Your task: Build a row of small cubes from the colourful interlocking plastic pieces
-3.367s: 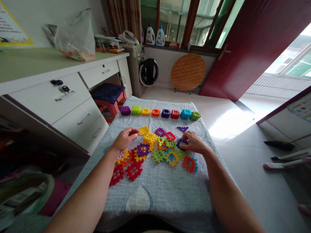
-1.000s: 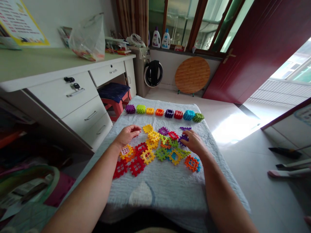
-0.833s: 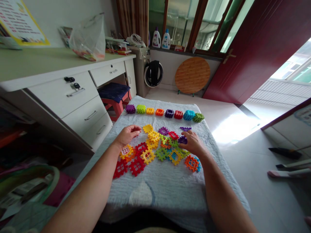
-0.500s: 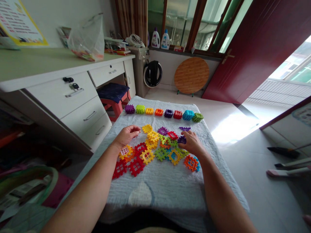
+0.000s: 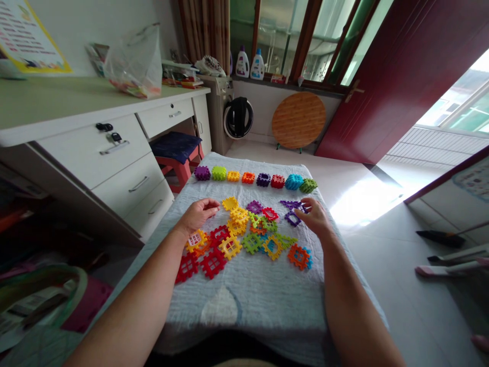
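My left hand (image 5: 199, 216) rests on the cloth left of the yellow pieces (image 5: 239, 214). Its fingers curve loosely and hold nothing. At the right, my right hand (image 5: 316, 216) has thumb and fingers around a dark purple plastic building piece (image 5: 304, 208), partly hidden by the fingers. A purple square frame piece (image 5: 292, 219) and a purple triangular piece (image 5: 289, 204) lie beside it. Toothed red (image 5: 214, 262), green (image 5: 252, 243) and orange (image 5: 298, 256) pieces lie flat, some overlapping. Behind them stands a row of assembled cubes, including a blue cube (image 5: 294, 181) and a purple cube (image 5: 202, 173).
A pale blue cloth (image 5: 260, 300) covers the table. To the left stands a white desk (image 5: 122, 163) with drawers and a plastic bag (image 5: 133, 66) on top. Beyond are a stool (image 5: 178, 148), a washing machine (image 5: 219, 112) and a round wooden board (image 5: 298, 120).
My right hand has moved right and slightly away from the pile, with purple pieces now lying apart by its fingers. My left hand stays in place. The view has shifted slightly.
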